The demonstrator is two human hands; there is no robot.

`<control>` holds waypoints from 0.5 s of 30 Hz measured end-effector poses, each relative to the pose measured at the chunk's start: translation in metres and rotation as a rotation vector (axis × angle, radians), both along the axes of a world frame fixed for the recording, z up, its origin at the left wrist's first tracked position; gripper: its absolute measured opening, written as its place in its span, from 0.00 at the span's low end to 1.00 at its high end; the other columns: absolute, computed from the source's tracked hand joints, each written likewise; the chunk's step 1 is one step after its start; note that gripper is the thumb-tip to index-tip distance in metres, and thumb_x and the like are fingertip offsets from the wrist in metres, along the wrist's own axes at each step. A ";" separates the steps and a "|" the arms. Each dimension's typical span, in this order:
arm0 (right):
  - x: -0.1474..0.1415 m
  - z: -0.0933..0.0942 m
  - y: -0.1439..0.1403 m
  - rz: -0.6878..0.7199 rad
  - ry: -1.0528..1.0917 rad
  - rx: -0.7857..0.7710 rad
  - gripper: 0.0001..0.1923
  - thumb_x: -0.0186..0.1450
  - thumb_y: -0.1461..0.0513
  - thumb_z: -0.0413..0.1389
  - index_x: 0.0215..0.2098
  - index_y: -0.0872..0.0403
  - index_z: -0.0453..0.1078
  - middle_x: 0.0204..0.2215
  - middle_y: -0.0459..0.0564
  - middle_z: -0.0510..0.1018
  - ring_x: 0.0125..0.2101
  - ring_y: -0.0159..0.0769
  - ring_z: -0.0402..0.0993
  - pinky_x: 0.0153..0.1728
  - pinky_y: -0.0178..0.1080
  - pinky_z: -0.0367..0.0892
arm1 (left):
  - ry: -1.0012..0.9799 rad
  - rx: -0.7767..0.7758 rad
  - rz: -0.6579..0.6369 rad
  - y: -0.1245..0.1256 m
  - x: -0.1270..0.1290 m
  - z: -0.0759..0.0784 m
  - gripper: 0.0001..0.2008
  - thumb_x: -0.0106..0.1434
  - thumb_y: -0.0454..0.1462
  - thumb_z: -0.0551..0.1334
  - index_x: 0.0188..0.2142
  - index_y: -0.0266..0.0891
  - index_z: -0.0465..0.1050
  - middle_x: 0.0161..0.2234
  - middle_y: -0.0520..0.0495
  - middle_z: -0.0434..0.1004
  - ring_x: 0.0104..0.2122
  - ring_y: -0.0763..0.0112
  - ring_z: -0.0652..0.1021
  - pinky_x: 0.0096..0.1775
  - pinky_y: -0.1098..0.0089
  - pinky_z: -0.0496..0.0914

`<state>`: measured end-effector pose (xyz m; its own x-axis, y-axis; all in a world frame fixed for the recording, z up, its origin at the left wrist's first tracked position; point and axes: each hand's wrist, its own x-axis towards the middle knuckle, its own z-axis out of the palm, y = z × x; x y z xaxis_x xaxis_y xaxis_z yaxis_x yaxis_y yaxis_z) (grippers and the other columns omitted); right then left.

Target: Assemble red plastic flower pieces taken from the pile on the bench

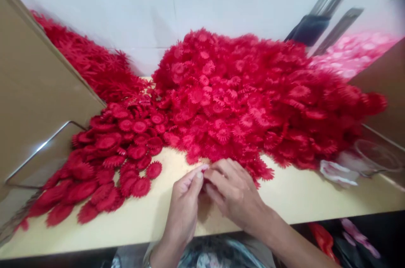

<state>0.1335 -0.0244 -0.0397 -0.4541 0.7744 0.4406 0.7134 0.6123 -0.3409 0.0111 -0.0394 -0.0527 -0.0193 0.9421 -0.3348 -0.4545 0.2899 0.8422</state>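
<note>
My left hand (186, 194) and my right hand (236, 192) meet over the front of the pale table, fingertips pinched together. Whatever sits between the fingers is small and mostly hidden; a pinkish bit shows at the tips. Just beyond my hands rises a large heap of red fringed fabric flowers (218, 103). To the left lies a looser pile of flat red rosettes (107, 141) with toothed edges.
Cardboard panels stand at the left (38, 61) and right (382, 82). A bent metal wire (41, 146) leans at the left. Metal strips (338, 30) rest against the white wall, near pink petals (351, 53). A crumpled white wrapper (338, 173) and a clear cup (376, 156) lie right.
</note>
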 end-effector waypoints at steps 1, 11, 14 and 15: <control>0.000 0.000 0.000 -0.008 0.008 0.018 0.07 0.63 0.67 0.49 0.32 0.55 0.69 0.27 0.51 0.69 0.29 0.36 0.64 0.32 0.39 0.61 | -0.010 -0.028 -0.001 0.000 0.001 0.000 0.15 0.57 0.41 0.62 0.43 0.40 0.75 0.43 0.43 0.77 0.47 0.62 0.72 0.52 0.62 0.61; 0.005 -0.004 0.008 -0.004 0.382 -0.128 0.07 0.64 0.66 0.42 0.28 0.55 0.57 0.24 0.47 0.64 0.24 0.31 0.62 0.23 0.33 0.58 | -0.244 -0.095 -0.001 0.005 0.000 -0.002 0.16 0.43 0.38 0.71 0.35 0.40 0.79 0.32 0.42 0.81 0.32 0.60 0.79 0.35 0.68 0.73; 0.005 0.000 0.012 -0.068 0.482 -0.226 0.08 0.65 0.64 0.42 0.28 0.53 0.56 0.22 0.45 0.64 0.21 0.30 0.62 0.21 0.32 0.58 | -0.203 -0.100 0.083 0.009 -0.002 -0.003 0.17 0.40 0.36 0.73 0.33 0.37 0.79 0.27 0.43 0.81 0.26 0.62 0.79 0.28 0.69 0.73; 0.007 0.005 0.016 -0.103 0.535 -0.236 0.09 0.66 0.63 0.42 0.28 0.53 0.56 0.21 0.44 0.64 0.21 0.29 0.62 0.20 0.31 0.58 | -0.182 -0.095 0.109 0.009 -0.004 -0.002 0.16 0.40 0.36 0.73 0.32 0.37 0.79 0.26 0.44 0.80 0.24 0.63 0.78 0.27 0.69 0.73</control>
<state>0.1404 -0.0080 -0.0350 -0.1338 0.9076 0.3980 0.4564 0.4129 -0.7882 0.0074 -0.0300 -0.0550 -0.0507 0.9016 -0.4295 -0.6296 0.3050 0.7146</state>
